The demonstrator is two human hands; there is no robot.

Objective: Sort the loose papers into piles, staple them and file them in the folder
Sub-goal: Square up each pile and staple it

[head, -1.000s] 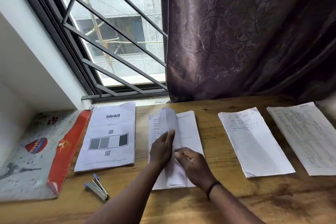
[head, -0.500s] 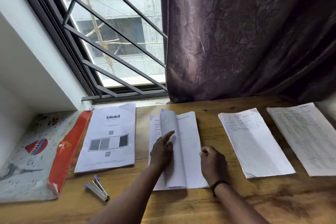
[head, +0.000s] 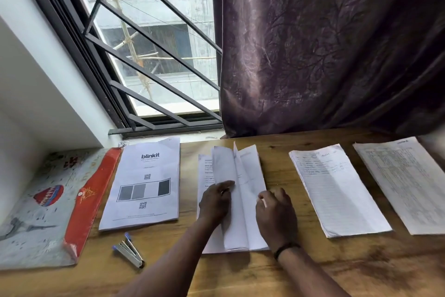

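Four paper piles lie in a row on the wooden table (head: 277, 272). My hands work at the middle pile (head: 250, 176), whose top sheets stand lifted and fanned. With straight fingers, my left hand (head: 215, 201) holds the raised sheets back from the left. At the pile's right edge, the curled fingers of my right hand (head: 275, 214) pinch a sheet's edge. A "blinkit" printed pile (head: 144, 183) lies to the left. Two more piles (head: 337, 190) (head: 404, 181) lie to the right. The folder (head: 48, 207), grey with a red flap, lies far left. A silver and blue stapler (head: 128, 249) sits near it.
A barred window (head: 149, 55) and a dark purple curtain (head: 325, 43) rise behind the table. A white wall ledge (head: 36, 92) borders the folder on the left. Bare wood shows along the table's front edge.
My right hand slid from the pile's middle to its right edge and curled. More sheets now stand fanned open. My left hand stayed against the lifted sheets.
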